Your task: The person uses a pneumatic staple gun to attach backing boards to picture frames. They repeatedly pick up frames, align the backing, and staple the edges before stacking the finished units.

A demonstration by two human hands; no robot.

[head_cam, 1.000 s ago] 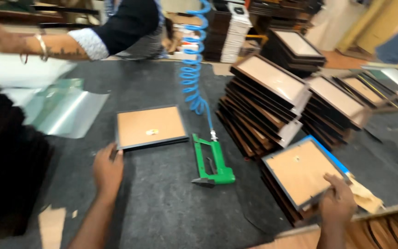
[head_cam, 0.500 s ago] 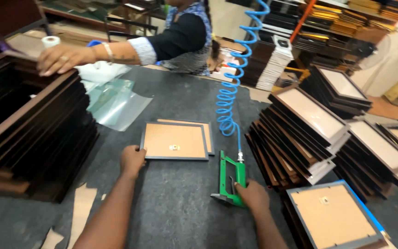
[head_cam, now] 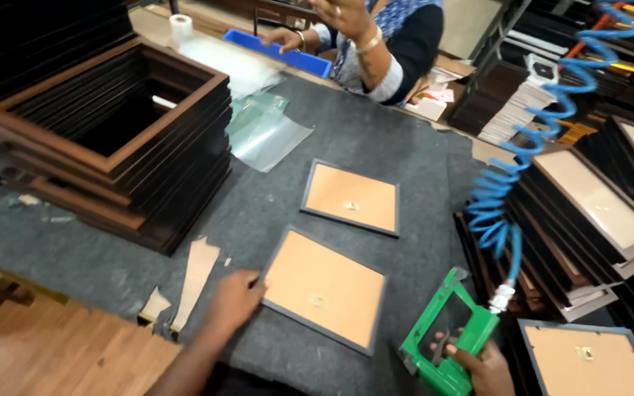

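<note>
Grey felt bears two backed frames [head_cam: 324, 288]; right hand [head_cam: 484, 367] grips one green stapler [head_cam: 445, 337], left hand [head_cam: 235, 299] flat.

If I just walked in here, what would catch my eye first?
Probably the bright green pneumatic tool in the right hand at bottom right, with its coiled blue air hose rising above. Next, the tall stack of dark brown frames at left, and the left hand touching a face-down frame.

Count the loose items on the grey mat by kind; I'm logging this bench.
Face-down picture frames: 2
Clear glass sheets, overlapping: count unclear
Cardboard scraps: 2
Green pneumatic gun, in right hand: 1
Total countable: 5
</note>
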